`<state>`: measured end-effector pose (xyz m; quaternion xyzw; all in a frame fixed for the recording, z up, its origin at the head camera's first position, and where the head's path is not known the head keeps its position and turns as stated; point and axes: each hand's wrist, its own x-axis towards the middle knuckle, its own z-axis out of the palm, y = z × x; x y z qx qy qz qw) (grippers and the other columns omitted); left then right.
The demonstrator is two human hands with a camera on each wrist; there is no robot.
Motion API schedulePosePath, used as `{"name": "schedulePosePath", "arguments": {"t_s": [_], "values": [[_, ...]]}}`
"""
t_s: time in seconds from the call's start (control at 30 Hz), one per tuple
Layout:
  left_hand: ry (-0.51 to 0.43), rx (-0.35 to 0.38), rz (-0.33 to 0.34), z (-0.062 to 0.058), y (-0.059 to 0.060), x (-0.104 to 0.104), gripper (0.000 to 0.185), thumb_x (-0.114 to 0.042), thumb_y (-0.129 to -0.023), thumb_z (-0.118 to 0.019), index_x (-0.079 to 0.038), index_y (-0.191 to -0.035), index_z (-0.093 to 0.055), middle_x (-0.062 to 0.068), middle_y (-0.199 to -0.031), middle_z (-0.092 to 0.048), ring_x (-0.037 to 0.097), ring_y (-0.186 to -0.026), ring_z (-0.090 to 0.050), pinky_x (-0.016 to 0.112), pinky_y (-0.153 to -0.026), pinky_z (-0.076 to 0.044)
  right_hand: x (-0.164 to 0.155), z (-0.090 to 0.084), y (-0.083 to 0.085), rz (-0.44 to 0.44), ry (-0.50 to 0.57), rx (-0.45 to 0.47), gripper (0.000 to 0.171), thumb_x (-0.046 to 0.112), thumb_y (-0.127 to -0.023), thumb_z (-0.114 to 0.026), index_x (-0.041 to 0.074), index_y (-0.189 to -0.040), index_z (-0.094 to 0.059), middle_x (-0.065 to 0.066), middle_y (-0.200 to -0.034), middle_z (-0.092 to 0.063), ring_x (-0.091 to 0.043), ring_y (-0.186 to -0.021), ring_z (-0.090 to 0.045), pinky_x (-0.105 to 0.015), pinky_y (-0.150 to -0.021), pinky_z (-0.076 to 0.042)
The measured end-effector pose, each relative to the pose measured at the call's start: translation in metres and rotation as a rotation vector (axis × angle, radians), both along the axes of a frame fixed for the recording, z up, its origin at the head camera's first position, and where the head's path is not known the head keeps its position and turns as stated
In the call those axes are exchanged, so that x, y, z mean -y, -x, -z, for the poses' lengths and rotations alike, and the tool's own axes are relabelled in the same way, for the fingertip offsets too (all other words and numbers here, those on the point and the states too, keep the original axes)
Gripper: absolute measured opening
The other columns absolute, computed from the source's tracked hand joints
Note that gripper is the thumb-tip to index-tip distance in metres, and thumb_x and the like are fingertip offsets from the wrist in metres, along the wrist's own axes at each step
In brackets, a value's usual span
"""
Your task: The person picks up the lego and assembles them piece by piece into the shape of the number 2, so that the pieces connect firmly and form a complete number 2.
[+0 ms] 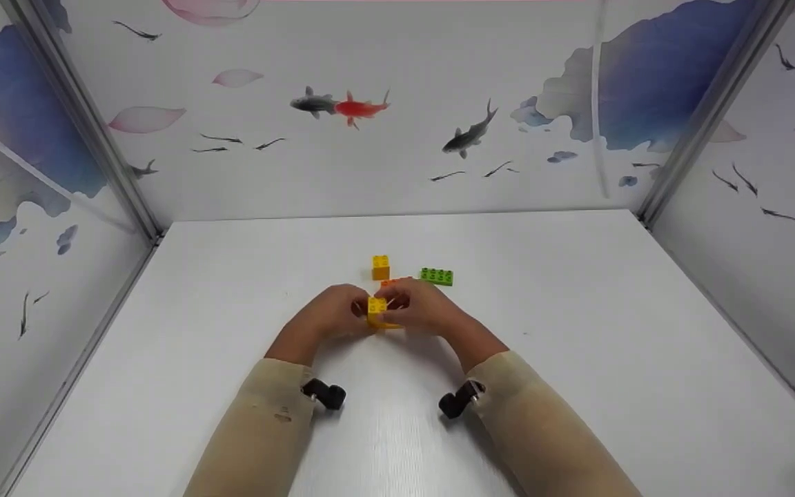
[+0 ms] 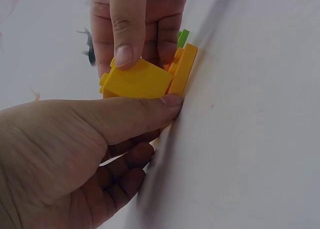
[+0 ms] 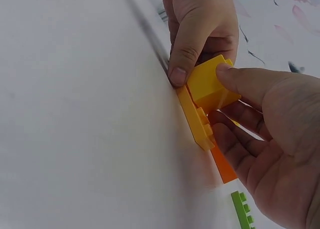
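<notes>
A bright yellow block (image 1: 377, 306) with studs on top stands at the left end of a flat yellow-orange brick (image 3: 195, 118), slightly tilted against it. My right hand (image 1: 421, 307) pinches the block, its thumb (image 3: 247, 84) on one side face. From the other side, my left hand (image 1: 337, 310) grips the end of the flat brick, with its thumb (image 2: 140, 116) along the edge beside the block. Whether the two pieces are pressed fully together I cannot tell. The other fingertips are partly hidden behind the pieces.
Just beyond my hands lies an orange brick (image 3: 224, 164), partly covered in the head view. A second yellow block (image 1: 381, 268) stands behind it, and a flat green brick (image 1: 437, 277) lies to the right. Patterned panels (image 1: 384, 166) enclose the white table (image 1: 577, 310).
</notes>
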<state>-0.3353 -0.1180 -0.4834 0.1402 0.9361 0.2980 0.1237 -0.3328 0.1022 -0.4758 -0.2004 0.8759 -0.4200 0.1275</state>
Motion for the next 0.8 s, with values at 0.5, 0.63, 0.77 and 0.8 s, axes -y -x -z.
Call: {"name": "schedulePosePath", "arguments": {"t_s": [0.5, 0.63, 0.77, 0.8], "values": [[-0.009, -0.005, -0.001, 0.0003, -0.0001, -0.0003, 0.024, -0.027, -0.088, -0.089, -0.017, -0.107, -0.079, 0.001, -0.106, -0.072, 0.023, -0.097, -0.061, 0.043, -0.099, -0.056, 0.002, -0.0018, -0.0013, 0.003, -0.028, 0.022, 0.022, 0.023, -0.098, -0.081, 0.027, -0.119, -0.079, 0.003, -0.117, -0.075, -0.018, -0.105, -0.068, -0.034, -0.094, -0.061], [-0.019, 0.007, -0.008, 0.0014, -0.0006, 0.0004, 0.022, -0.027, -0.088, -0.089, -0.018, -0.105, -0.079, 0.0, -0.105, -0.072, 0.023, -0.096, -0.061, 0.042, -0.097, -0.055, 0.0014, -0.0002, -0.0005, -0.012, -0.034, 0.015, 0.022, 0.025, -0.098, -0.081, 0.03, -0.119, -0.078, 0.005, -0.116, -0.074, -0.018, -0.106, -0.068, -0.034, -0.096, -0.06], [-0.029, 0.005, 0.0, 0.0017, -0.0002, 0.0011, 0.022, -0.026, -0.088, -0.09, -0.018, -0.104, -0.078, 0.0, -0.103, -0.071, 0.022, -0.096, -0.06, 0.04, -0.094, -0.055, 0.0004, 0.0006, -0.0001, -0.03, -0.035, -0.02, 0.023, 0.025, -0.097, -0.081, 0.03, -0.12, -0.078, 0.006, -0.115, -0.074, -0.017, -0.106, -0.068, -0.035, -0.096, -0.06], [-0.028, 0.004, 0.004, 0.0015, 0.0001, 0.0011, 0.022, -0.027, -0.088, -0.089, -0.019, -0.105, -0.078, -0.001, -0.103, -0.071, 0.022, -0.096, -0.06, 0.04, -0.094, -0.055, 0.0, 0.0004, -0.0004, -0.035, -0.038, -0.036, 0.024, 0.025, -0.098, -0.081, 0.029, -0.121, -0.078, 0.005, -0.115, -0.074, -0.017, -0.106, -0.068, -0.035, -0.096, -0.061]]}}
